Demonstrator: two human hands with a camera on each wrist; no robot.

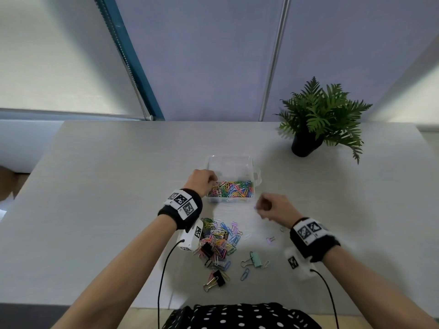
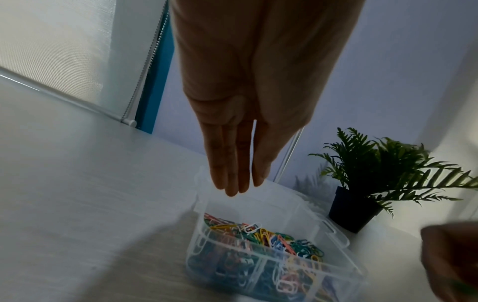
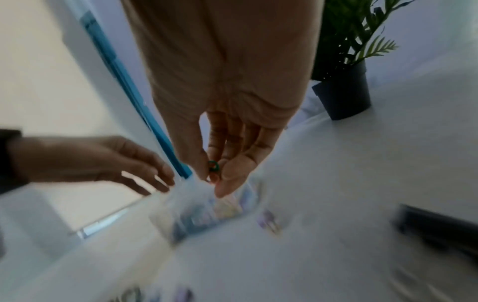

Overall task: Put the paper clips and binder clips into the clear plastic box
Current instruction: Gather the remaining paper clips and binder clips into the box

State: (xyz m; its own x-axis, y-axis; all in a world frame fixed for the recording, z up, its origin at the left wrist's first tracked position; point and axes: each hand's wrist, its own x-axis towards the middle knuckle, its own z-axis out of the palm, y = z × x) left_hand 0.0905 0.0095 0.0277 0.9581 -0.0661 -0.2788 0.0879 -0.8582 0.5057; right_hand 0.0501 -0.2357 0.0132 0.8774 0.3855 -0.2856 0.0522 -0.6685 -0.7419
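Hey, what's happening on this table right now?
A person is sorting clips into a clear plastic box. Its near part already holds a heap of coloured paper clips. The left hand is over the box with straight fingers and holds nothing. The right hand pinches a small green clip just short of the box. A loose pile of paper clips and binder clips is still on the table.

soft daylight; right wrist view smeared, edges bowed.

clear glossy plastic box (image 1: 249, 162), matt table (image 1: 107, 186)
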